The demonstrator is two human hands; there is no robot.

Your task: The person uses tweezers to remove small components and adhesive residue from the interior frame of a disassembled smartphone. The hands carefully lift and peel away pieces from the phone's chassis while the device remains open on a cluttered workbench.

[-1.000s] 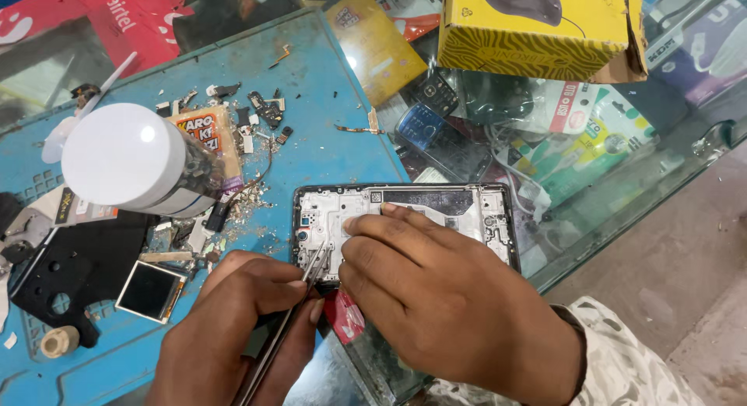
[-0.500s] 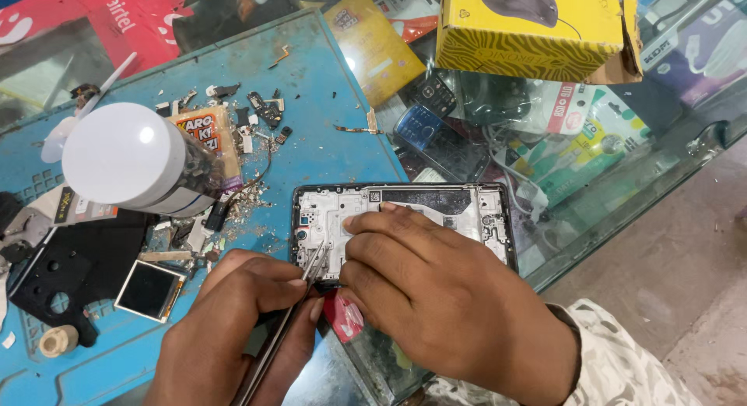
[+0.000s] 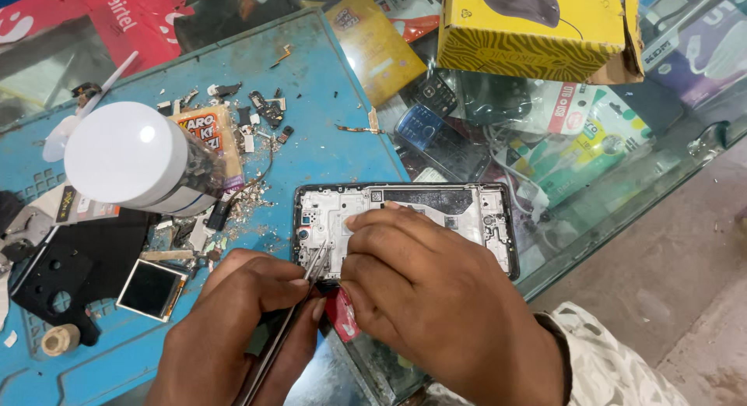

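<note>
**Tweezers deep in an opened phone, right at the worktop's edge**

From where I stand, the left hand has its grip pinched round a pair of metal tweezers, the tips pressed nearly together and touching the left end of the opened phone frame. The right hand lies flat over the middle of the frame, fingers pressing it down; whether anything sits under those fingers I cannot tell. A small red piece shows just beneath that hand.

The phone lies half on the blue mat and half on the glass worktop, near its front edge. That seems to me the main hazard: should the holding hand ease off, a push from the tweezers could slide the frame across the glass.

The tips look sharp, and a slip would likely scratch the board or jab the fingers close beside them.

Loose screws and scraps lie scattered just to the left, below a white-capped bottle. A sleeve or wrist brushing through there could scatter them or knock the bottle over.
</note>
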